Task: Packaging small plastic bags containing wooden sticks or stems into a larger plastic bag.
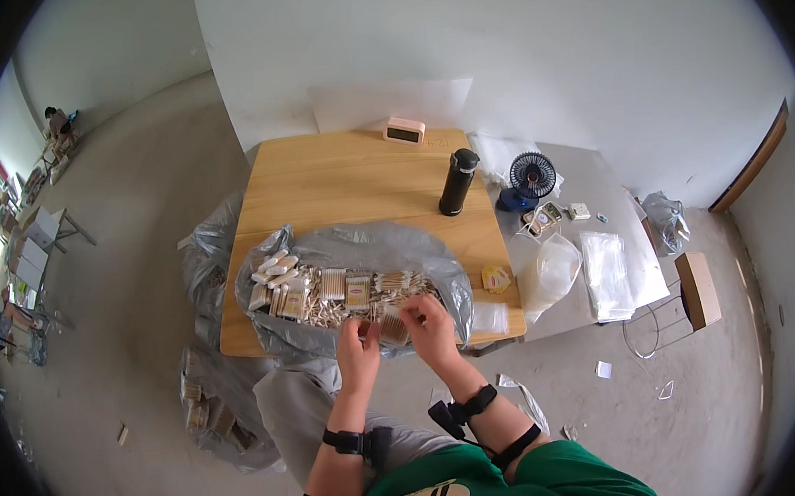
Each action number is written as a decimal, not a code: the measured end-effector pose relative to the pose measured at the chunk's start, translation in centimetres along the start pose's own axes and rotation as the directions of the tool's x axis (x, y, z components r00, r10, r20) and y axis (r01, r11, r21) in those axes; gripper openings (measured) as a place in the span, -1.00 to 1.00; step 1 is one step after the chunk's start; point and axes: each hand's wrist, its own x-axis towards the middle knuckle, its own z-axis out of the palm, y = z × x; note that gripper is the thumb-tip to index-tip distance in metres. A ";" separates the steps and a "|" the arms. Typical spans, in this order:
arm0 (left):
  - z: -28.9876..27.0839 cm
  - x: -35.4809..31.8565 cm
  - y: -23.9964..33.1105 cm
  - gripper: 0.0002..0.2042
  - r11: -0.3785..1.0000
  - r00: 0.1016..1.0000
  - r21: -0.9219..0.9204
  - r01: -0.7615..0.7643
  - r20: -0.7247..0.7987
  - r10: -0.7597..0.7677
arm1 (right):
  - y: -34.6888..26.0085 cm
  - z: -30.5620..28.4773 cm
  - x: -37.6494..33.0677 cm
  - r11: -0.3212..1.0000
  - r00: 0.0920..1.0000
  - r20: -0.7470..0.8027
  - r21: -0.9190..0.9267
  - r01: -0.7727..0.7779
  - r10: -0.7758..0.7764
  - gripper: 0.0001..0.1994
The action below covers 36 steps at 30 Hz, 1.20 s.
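My left hand [358, 341] and my right hand [430, 324] are at the near edge of a wooden table, fingers pinched. Between them is a clear bag of cotton swabs [394, 329], each hand gripping one side near its top. Just beyond lies a large grey plastic bag [378, 238], spread wide and filled with loose cotton swabs [323, 315]. On those rest a swab pack with a yellowish label [357, 292] and another bundle of swabs [333, 283]. Several filled packs [279, 267] are piled at the bag's left end. My fingertips partly cover the bag's upper edge.
A black bottle [458, 184] and pink clock [404, 130] stand on the wooden table [319, 175]. To the right, a grey table holds a small fan [533, 176] and clear bags [607, 275]. Grey sacks [225, 417] sit on the floor at left. People work far left.
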 end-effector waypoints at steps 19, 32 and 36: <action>-0.3 -1.1 1.7 -0.76 0.972 0.973 -0.113 0.207 0.125 -0.193 | -1.7 -0.4 -3.1 0.824 0.847 0.182 -0.201 0.529 -0.499 -0.86; -0.9 -1.1 3.5 -0.90 0.971 0.969 0.010 -0.240 0.052 0.240 | -1.0 0.1 -3.1 0.935 0.935 0.169 -0.119 0.333 -0.312 -0.75; -0.7 -1.2 2.8 -0.89 0.946 0.950 0.097 -0.310 0.073 0.304 | 0.0 -0.1 -3.3 0.933 0.934 0.166 -0.125 0.337 -0.315 -0.75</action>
